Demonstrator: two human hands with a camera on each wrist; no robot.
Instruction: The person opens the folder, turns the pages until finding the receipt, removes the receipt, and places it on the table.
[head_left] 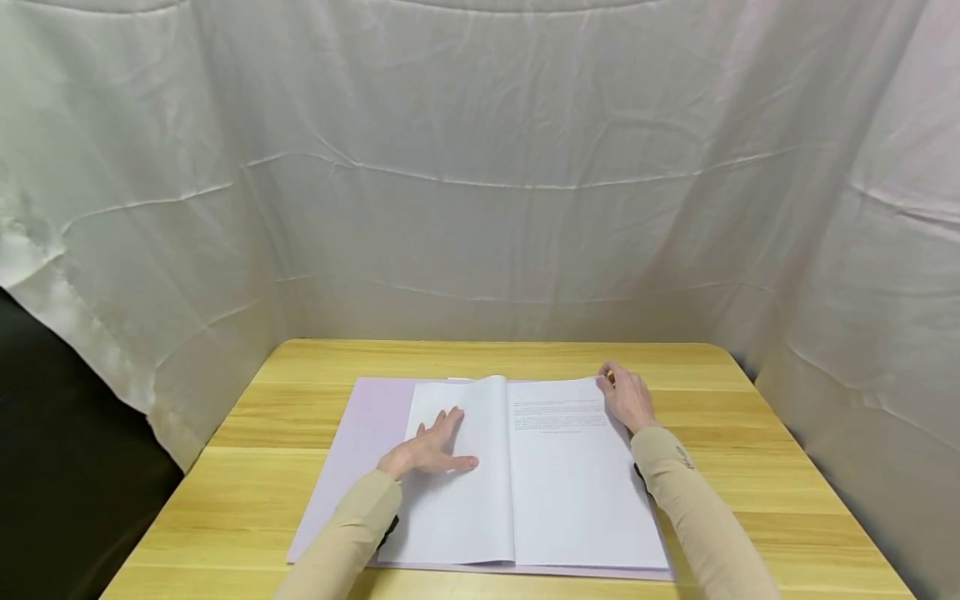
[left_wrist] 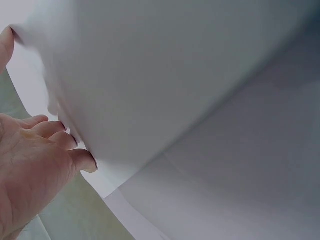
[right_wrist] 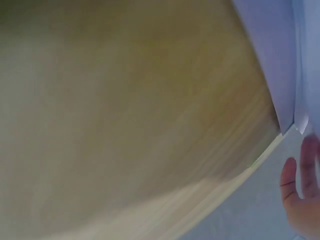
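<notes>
A stapled-looking or bound paper document lies spread in two halves on a pale lilac folder [head_left: 375,433]. Its left page [head_left: 480,500] bulges beside the middle fold and shows no print. Several lines of print run across the upper part of the right page [head_left: 577,492]. My left hand [head_left: 431,450] rests on the left page, fingers and thumb spread; the left wrist view shows the fingers [left_wrist: 85,160] against the paper. At the top right corner of the right page, my right hand [head_left: 630,396] pinches the page corner. The right wrist view catches only part of this hand [right_wrist: 302,200].
The folder lies on a light wooden table [head_left: 750,467], near its front edge. Pale grey cloth [head_left: 480,233] hangs behind the table and along both sides. A dark area [head_left: 60,467] shows at the left, below the cloth.
</notes>
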